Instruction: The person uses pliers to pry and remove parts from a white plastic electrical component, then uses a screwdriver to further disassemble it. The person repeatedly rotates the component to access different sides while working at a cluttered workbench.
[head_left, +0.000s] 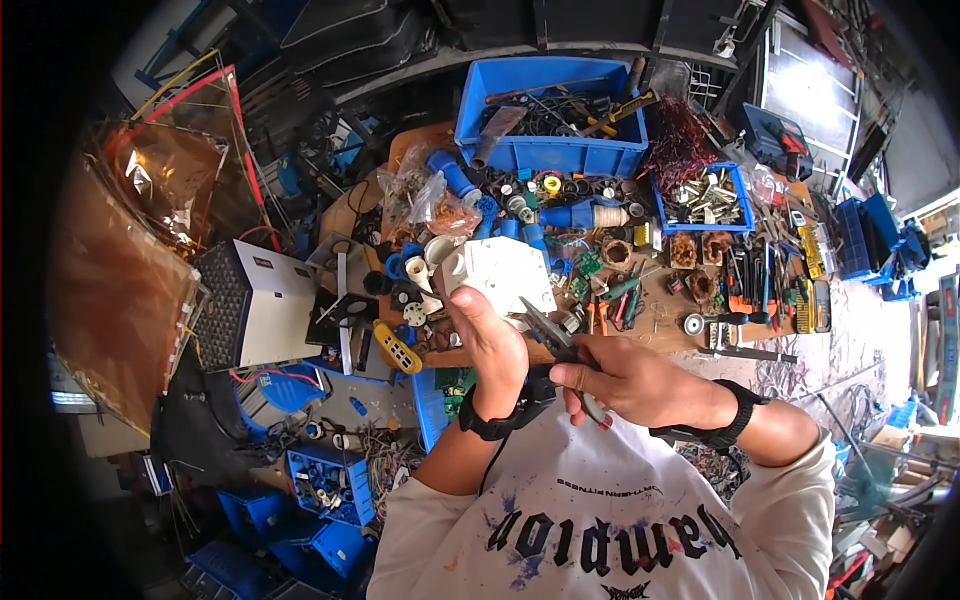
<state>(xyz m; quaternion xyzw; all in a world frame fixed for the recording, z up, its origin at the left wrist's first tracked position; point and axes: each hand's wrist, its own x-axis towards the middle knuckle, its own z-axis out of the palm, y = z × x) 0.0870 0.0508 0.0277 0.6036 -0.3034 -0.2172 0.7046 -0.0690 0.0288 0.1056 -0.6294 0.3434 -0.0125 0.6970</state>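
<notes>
My left hand (490,345) is closed on a white plastic housing (500,268) with small holes in its face, holding it up over the front of the bench; the thumb lies along its near edge. In my right hand (635,378) is a pair of long-nosed pliers (549,332). Their dark jaws point up and left and their tip meets the right part of the housing, as seen from above; whether they grip it I cannot tell. The handle ends stick out below the right fingers.
Behind the hands, the wooden bench (660,325) carries a big blue crate (550,158) of tools, a blue tray (705,226) of metal parts and several copper coils (683,250). A yellow remote-like controller (397,346) lies at the left edge. Blue bins (330,485) stand lower left.
</notes>
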